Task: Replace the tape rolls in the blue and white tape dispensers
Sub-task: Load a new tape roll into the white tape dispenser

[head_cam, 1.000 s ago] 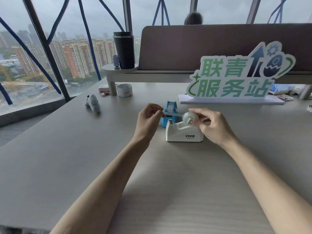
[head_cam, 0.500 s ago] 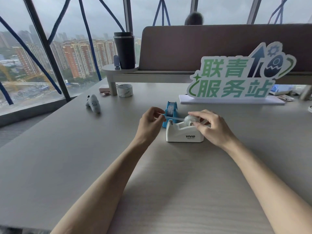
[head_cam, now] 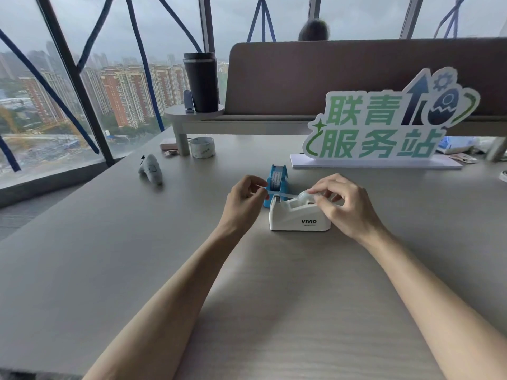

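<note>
Both hands are over the white dispenser [head_cam: 299, 217], which sits mid-surface [head_cam: 137, 256] with the blue dispenser [head_cam: 276, 180] just behind it, touching or nearly so. The right hand [head_cam: 344, 205] is closed on the clear roll [head_cam: 306, 195], fingertips pinching it in the white dispenser's cradle. The left hand [head_cam: 245, 200] is pinched shut on the free end of the strip [head_cam: 282, 193], drawn out taut from the roll, passing over the cutter end. The blue dispenser already carries a roll in its slot.

My read: the roll is being seated and its tail led to the blade. That roll is light and stiff at the core but slick on its outer face, so the grip belongs on the flat sides near the hub, not the sticky band. The strip is the tricky bit: thin, limp, clingy, quick to fold on itself or stick to skin, so hold only the very tip and keep it tight. The dispenser looks weighted enough to stay put, though a hard pull could drag it.

Off to the far left lies a spare roll [head_cam: 202, 147], well apart.
</note>
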A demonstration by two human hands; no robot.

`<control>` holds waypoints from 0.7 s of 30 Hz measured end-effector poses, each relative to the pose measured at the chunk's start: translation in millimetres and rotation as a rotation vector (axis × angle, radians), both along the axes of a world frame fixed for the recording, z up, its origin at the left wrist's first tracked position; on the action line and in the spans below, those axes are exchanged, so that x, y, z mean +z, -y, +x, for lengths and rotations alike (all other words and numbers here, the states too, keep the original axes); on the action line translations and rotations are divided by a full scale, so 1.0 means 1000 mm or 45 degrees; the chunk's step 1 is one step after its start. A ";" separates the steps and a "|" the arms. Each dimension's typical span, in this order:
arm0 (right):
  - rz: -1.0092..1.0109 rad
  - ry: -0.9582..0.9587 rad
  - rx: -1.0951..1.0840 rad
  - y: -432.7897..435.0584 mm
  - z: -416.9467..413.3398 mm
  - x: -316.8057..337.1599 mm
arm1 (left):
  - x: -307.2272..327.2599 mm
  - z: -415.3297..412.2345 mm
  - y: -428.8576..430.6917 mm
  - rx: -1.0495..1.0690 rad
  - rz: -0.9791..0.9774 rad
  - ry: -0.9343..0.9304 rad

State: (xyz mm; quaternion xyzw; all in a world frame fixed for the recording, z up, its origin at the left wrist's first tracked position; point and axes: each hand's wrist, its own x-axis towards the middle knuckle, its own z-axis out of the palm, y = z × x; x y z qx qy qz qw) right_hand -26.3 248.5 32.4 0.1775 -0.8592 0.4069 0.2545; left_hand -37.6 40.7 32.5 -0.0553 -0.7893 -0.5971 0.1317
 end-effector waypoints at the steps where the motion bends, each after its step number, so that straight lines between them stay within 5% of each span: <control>1: -0.001 -0.002 0.002 -0.001 0.000 0.000 | 0.000 0.000 0.000 0.000 0.000 0.003; 15: -0.064 -0.018 0.014 0.003 -0.001 -0.006 | 0.000 0.003 0.000 -0.016 0.031 0.029; 21: 0.098 -0.050 -0.029 0.007 -0.003 -0.014 | 0.003 0.002 0.003 0.015 0.046 0.007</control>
